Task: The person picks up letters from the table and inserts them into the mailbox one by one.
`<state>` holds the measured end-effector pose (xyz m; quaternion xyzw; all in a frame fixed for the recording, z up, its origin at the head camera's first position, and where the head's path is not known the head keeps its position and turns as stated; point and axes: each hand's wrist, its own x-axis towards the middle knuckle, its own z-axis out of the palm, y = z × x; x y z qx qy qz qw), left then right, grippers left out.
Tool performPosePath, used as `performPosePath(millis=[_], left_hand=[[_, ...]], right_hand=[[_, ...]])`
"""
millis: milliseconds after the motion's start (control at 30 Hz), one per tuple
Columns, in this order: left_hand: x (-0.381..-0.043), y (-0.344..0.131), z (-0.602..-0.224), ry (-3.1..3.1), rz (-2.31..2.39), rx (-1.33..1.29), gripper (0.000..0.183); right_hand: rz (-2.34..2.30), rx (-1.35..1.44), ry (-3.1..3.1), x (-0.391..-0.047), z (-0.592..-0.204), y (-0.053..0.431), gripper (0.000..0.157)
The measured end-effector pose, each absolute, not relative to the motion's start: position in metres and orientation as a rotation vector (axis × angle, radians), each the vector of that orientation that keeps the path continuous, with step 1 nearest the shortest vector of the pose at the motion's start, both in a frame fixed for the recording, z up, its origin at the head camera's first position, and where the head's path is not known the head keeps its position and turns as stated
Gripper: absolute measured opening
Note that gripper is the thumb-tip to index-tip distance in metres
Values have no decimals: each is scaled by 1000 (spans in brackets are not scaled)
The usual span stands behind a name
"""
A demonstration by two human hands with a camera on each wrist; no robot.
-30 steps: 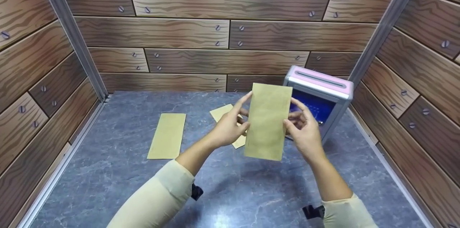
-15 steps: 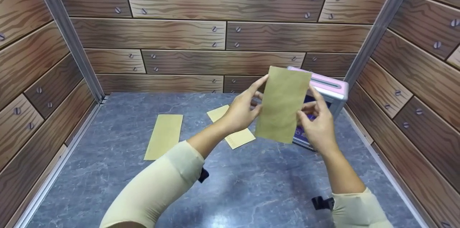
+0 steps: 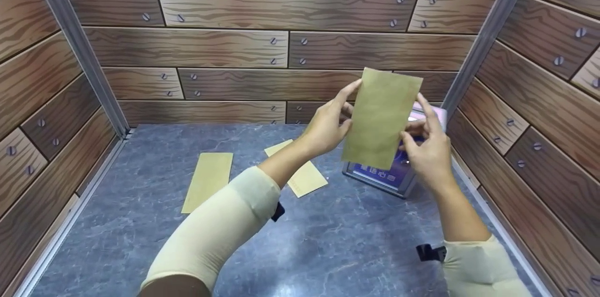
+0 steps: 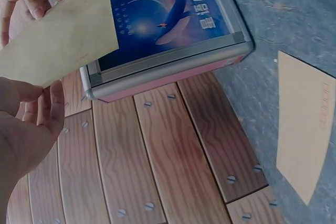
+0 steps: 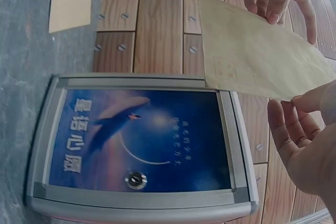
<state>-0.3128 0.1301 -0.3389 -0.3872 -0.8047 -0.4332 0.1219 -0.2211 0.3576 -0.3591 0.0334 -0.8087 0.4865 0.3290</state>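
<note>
A brown paper envelope (image 3: 382, 119) is held up lengthwise between both hands, in front of a lockable metal box (image 3: 375, 177). My left hand (image 3: 328, 126) pinches its left edge and my right hand (image 3: 431, 154) its right edge. In the left wrist view the envelope (image 4: 68, 32) overlaps part of the box's blue front (image 4: 168, 17). The right wrist view shows printed squares near one end of the envelope (image 5: 247, 51) and the box's round lock (image 5: 136, 179). From the head view, the envelope hides most of the box's pink top (image 3: 436, 112).
Two more envelopes lie on the grey marbled table (image 3: 300, 241): one at the left (image 3: 208, 180), another (image 3: 307, 179) in the middle, partly behind my left forearm. Wood-patterned walls (image 3: 234, 48) with metal corner posts enclose the table.
Both hands have raised the envelope and carried it to the right, so that it now stands in front of the box and over its top. The other envelopes stay put.
</note>
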Motion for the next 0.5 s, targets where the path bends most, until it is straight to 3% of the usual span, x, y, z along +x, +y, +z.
performPosePath(millis=[500], left_hand=[[-335,177,-292,-2127,-1211,-1080,70]], right_hand=[[963,115,-1905,-243,-317,384,80]])
